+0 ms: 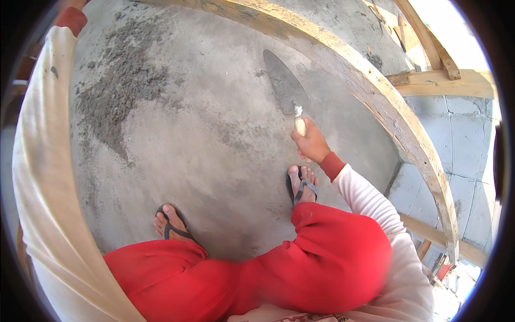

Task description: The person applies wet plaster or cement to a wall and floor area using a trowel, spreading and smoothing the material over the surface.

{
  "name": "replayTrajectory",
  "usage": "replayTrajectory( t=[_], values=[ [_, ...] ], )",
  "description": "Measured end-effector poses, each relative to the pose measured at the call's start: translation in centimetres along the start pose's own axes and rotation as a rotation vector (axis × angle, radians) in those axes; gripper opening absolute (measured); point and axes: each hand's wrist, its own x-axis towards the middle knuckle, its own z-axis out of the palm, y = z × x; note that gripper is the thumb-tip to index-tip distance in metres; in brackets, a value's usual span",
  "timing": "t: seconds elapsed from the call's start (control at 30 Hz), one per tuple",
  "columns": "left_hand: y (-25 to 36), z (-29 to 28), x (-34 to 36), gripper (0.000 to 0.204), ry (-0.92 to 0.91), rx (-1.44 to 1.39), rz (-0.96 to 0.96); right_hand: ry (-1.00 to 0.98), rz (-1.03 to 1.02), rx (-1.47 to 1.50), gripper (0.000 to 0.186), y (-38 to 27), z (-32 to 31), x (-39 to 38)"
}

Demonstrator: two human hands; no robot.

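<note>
Head view: we've got a grey floor (214, 166) filling most of the frame, smooth and mottled, paler in the middle, darker near the feet. Crumbly mortar (126, 88) lies in a loose patch at upper left, thinning to specks downward. A plank (370, 75), bowed by the lens, runs from the top edge round to lower right. Past it we see more grey surface, some boards (448, 84) and pale blocks (464, 145) with visible joints. Strong light washes out the upper right corner.

Trowel (285, 83) is ahead of the right foot (304, 182), on the near side of the plank, blade tip pointing up and left. Right hand (312, 144) has its grip closed round the handle (300, 126); the palm side is hidden. We can't tell if the blade touches the floor or sits just above it.

Left hand (73, 4) is nearly all cut off at the top edge, past a red cuff (71, 20); we can't tell its grip or whether it has anything. Red trousers (343, 263) cover the lower middle. Small stuff at lower right is too cluttered to name, and the far left rim is dark and blurred.
</note>
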Motion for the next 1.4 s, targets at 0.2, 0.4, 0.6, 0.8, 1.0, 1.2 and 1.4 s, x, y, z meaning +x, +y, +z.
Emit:
replayTrajectory(
  t=[0.2, 0.4, 0.6, 0.8, 1.0, 1.2, 1.4],
  values=[
    [-6.1, 0.7, -2.5, 0.041, 0.155, -0.092, 0.110, 0.117, 0.223, -0.085, 0.029, 1.3, -10.7, -1.5],
    [-17.5, -3.0, 2.4, 0.039, 0.270, 0.135, -0.028, 0.288, 0.431, 0.120, 0.020, 6.0, -12.6, 0.7],
    [-23.7, -4.7, 0.4, 0.042, 0.294, 0.206, -0.126, 0.398, 0.250, 0.476, 0.018, 3.1, 4.9, 3.7],
    [-24.4, -5.8, -0.2, 0.038, 0.359, 0.264, -0.137, 0.319, -0.103, -0.126, 0.048, -11.2, 22.6, 2.9],
    [-23.3, -5.2, -0.9, 0.038, 0.323, 0.307, -0.075, 0.274, -0.038, 0.124, 0.041, -11.3, 19.4, 1.9],
    [-25.6, -4.9, -1.2, 0.037, 0.276, 0.389, -0.037, 0.633, 0.444, 0.645, 0.012, 5.9, 5.9, -2.1],
    [-24.7, -3.0, -1.8, 0.037, 0.214, 0.404, 0.007, 0.641, 0.338, 0.427, 0.018, 0.6, 19.1, -5.6]
  ],
)
